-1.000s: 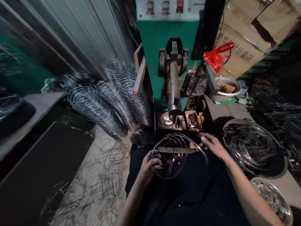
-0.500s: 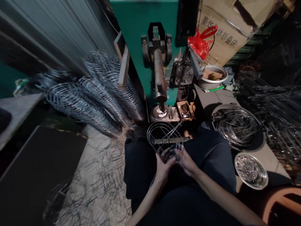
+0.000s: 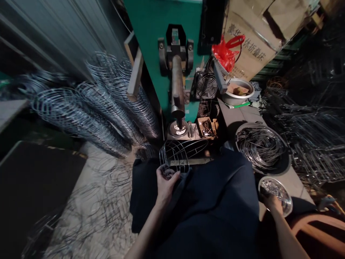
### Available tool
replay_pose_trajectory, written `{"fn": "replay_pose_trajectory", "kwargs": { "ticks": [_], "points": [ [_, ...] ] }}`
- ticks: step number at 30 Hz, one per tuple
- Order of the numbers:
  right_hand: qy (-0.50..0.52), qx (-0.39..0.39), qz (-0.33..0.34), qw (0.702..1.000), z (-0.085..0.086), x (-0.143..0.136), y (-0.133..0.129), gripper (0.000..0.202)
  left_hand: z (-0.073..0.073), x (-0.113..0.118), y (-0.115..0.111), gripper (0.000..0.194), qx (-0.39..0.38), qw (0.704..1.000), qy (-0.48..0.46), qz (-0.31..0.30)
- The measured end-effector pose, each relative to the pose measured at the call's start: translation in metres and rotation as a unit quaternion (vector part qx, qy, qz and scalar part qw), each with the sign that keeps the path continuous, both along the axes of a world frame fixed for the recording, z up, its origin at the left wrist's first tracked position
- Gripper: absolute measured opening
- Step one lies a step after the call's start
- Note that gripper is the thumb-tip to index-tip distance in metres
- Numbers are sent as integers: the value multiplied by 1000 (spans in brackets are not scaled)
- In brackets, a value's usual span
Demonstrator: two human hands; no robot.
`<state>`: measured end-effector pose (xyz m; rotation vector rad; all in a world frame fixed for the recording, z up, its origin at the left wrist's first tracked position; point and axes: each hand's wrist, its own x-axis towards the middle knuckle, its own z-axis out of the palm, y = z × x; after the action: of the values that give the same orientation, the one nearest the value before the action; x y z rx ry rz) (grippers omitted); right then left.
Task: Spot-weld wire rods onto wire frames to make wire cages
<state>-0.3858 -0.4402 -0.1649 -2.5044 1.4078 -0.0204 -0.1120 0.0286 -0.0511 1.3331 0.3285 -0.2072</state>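
My left hand (image 3: 167, 180) is closed around the lower end of a bent metal wire frame (image 3: 175, 153) held over my lap. The frame has rounded loops, and a longer loop reaches to the right. On the right, my right hand (image 3: 272, 202) dips into a shiny metal bowl (image 3: 288, 208) of small metal pieces (image 3: 275, 189). Its fingertips are dark and partly hidden among the pieces, so their grip does not show. Beyond the frame, the green machine (image 3: 148, 46) has a thick metal arm (image 3: 177, 86) above a round lower plate (image 3: 174, 133).
Tall stacks of wire rings (image 3: 81, 115) lean at the left, with loose wire (image 3: 107, 194) strewn on the floor. A basin of bent wires (image 3: 260, 147) stands at the right. Behind it are a white bowl (image 3: 238, 99), a red plastic bag (image 3: 225, 55) and a cardboard box (image 3: 250, 39).
My right hand has let go of the wire frame and moved right into the bowl of small pieces. My left hand still holds the frame, which has turned. The view has shifted slightly.
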Motion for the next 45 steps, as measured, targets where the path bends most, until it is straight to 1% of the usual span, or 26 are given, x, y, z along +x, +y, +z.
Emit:
{"fn": "replay_pose_trajectory", "kwargs": {
  "ticks": [2, 4, 7, 9, 11, 13, 15, 17, 18, 19, 20, 22, 24, 26, 27, 28, 30, 35, 40, 42, 45],
  "points": [
    [13, 22, -21, 999, -12, -3, 5, 47, 3, 1, -1, 66, 36, 999, -24, 8],
    [18, 41, -34, 998, -14, -2, 7, 42, 3, 3, 0, 61, 76, 996, -48, 13],
    [16, 53, -44, 998, -8, -5, 4, 32, 0, 5, 2, 57, 124, 989, -83, 10],
    [12, 51, -51, 997, 1, -9, 1, 29, -2, 8, 3, 57, 140, 985, -103, 11],
    [7, 38, -58, 998, 15, -7, -1, 31, -3, 11, 4, 56, 159, 980, -119, 15],
    [-51, 23, -63, 996, 35, 9, -2, 34, -2, 14, 4, 56, 193, 973, -128, 15],
    [-162, 24, -54, 985, 62, 42, 3, 32, 1, 16, 4, 56, 229, 965, -129, 11],
    [-244, 52, -17, 968, 93, 91, 20, 27, 5, 18, 2, 56, 249, 960, -126, 6],
    [-271, 72, 12, 960, 110, 120, 34, 27, 8, 18, 1, 56, 256, 959, -124, 2],
    [-309, 110, 62, 942, 127, 149, 53, 25, 10, 17, 0, 56, 262, 957, -123, -1],
    [-329, 140, 126, 926, 144, 177, 75, 23, 13, 16, -1, 56, 270, 955, -122, -4],
    [-340, 163, 271, 886, 175, 227, 125, 22, 18, 14, -3, 55, 284, 951, -121, -9],
    [-335, 174, 405, 832, 197, 264, 173, 23, 24, 13, -3, 54, 292, 948, -122, -9],
    [-327, 137, 513, 782, 209, 286, 208, 21, 29, 13, -2, 53, 303, 945, -119, -7],
    [-322, 111, 549, 763, 212, 294, 220, 21, 31, 14, 0, 53, 311, 943, -116, -5],
    [-318, 85, 573, 750, 213, 299, 228, 20, 32, 16, 2, 54, 319, 941, -113, -2],
    [-311, 53, 595, 740, 210, 307, 235, 21, 32, 21, 6, 54, 328, 938, -115, 1],
    [-290, 44, 601, 744, 196, 322, 237, 23, 31, 30, 9, 52, 328, 937, -120, -11],
    [-273, -15, 609, 745, 180, 333, 246, 28, 39, 36, 2, 51, 304, 947, -103, -19],
    [-284, -29, 610, 739, 178, 336, 249, 31, 41, 39, 0, 50, 295, 950, -105, -13],
    [-315, -25, 609, 728, 179, 340, 251, 29, 42, 43, 1, 50, 290, 951, -107, 2]
  ]
}}
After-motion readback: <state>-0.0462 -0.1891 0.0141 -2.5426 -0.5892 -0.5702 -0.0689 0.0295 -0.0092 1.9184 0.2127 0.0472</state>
